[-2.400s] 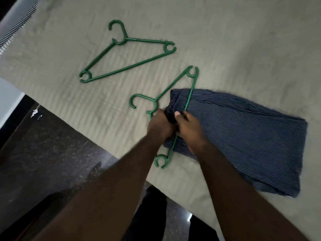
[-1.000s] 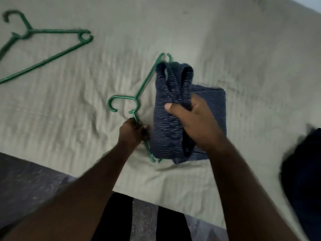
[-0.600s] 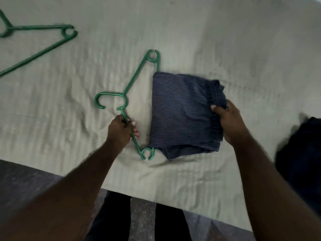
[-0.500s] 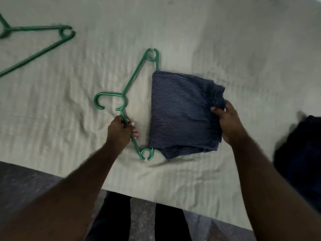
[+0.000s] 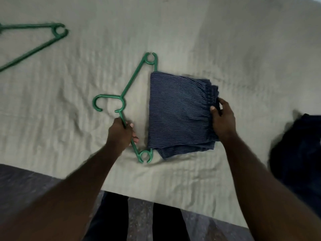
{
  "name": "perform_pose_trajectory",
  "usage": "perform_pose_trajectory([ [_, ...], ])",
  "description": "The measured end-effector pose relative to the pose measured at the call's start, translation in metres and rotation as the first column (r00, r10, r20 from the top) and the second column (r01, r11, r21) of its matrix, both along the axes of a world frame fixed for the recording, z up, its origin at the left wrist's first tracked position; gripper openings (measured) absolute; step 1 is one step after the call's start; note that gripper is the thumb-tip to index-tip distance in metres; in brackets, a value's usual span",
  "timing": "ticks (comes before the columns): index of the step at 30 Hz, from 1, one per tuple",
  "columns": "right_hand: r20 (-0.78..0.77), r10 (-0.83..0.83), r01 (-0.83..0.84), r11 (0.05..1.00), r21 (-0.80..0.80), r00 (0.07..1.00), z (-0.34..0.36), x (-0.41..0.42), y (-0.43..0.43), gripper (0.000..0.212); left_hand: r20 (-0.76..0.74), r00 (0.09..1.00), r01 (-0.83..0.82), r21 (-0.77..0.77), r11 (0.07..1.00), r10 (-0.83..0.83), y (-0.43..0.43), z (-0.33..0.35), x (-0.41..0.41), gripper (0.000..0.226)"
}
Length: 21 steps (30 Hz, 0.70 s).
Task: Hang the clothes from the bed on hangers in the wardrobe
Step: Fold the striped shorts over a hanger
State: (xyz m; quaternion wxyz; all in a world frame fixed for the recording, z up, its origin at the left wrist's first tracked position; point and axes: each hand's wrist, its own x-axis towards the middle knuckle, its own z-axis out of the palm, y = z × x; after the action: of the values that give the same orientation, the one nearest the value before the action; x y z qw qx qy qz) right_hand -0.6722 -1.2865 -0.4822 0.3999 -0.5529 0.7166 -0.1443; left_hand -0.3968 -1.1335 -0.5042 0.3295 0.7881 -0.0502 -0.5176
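Observation:
A green plastic hanger (image 5: 133, 79) lies on the beige bed sheet (image 5: 208, 40), hook pointing left. Folded over its bottom bar is a navy garment with thin white stripes (image 5: 178, 112), which hides most of that bar. My left hand (image 5: 120, 134) grips the hanger's near sloping arm. My right hand (image 5: 223, 119) pinches the garment's bunched right edge, thumb on top.
A second green hanger (image 5: 43, 42) lies at the far left of the bed. A dark garment (image 5: 298, 153) is heaped at the right edge. The bed's near edge runs across the bottom, with dark speckled floor (image 5: 26, 185) and my legs below it.
The striped garment was folded over the hanger's bar from left to right and now lies flat. My right hand went to its right edge; my left hand stays on the hanger.

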Motion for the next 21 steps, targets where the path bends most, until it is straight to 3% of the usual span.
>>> perform_pose_trajectory([
  [3, -0.242, 0.023, -0.052, 0.992, -0.117, 0.97, 0.003, 0.006, 0.001, 0.053, 0.137, 0.958, 0.23, 0.155, 0.961, -0.251, 0.004, -0.004, 0.001, 0.027],
  [5, -0.402, 0.079, -0.185, 0.954, -0.234, 0.912, 0.006, 0.019, 0.006, 0.057, 0.169, 0.894, 0.363, 0.268, 0.893, -0.414, 0.003, 0.002, 0.005, 0.055],
  [7, -0.449, 0.228, -0.384, 0.875, -0.296, 0.864, 0.007, 0.043, 0.011, 0.058, 0.254, 0.858, 0.356, 0.332, 0.873, -0.447, 0.001, 0.014, 0.008, 0.073],
  [9, -0.459, 0.42, -0.56, 0.797, -0.226, 0.783, 0.003, 0.068, 0.013, 0.058, 0.504, 0.716, 0.359, 0.328, 0.874, -0.483, 0.0, 0.027, 0.005, 0.063],
  [11, -0.455, 0.558, -0.666, 0.738, -0.11, 0.694, -0.005, 0.086, 0.012, 0.06, 0.64, 0.613, 0.492, 0.15, 0.857, -0.464, -0.001, 0.037, -0.005, 0.054],
  [13, -0.499, 0.613, -0.724, 0.688, -0.045, 0.613, -0.015, 0.092, 0.005, 0.063, 0.637, 0.543, 0.702, 0.013, 0.712, -0.547, -0.001, 0.037, -0.02, 0.057],
  [16, -0.608, 0.577, -0.72, 0.693, 0.013, 0.545, -0.028, 0.077, -0.008, 0.066, 0.538, 0.393, 0.86, 0.073, 0.505, -0.746, 0.002, 0.023, -0.039, 0.05],
  [18, -0.64, 0.539, -0.667, 0.743, 0.057, 0.547, -0.033, 0.059, -0.015, 0.069, 0.502, 0.381, 0.87, 0.09, 0.485, -0.777, 0.006, 0.015, -0.045, 0.046],
  [21, -0.623, 0.542, -0.639, 0.764, 0.087, 0.564, -0.032, 0.05, -0.022, 0.07, 0.489, 0.437, 0.849, 0.055, 0.526, -0.755, 0.01, 0.007, -0.048, 0.045],
])
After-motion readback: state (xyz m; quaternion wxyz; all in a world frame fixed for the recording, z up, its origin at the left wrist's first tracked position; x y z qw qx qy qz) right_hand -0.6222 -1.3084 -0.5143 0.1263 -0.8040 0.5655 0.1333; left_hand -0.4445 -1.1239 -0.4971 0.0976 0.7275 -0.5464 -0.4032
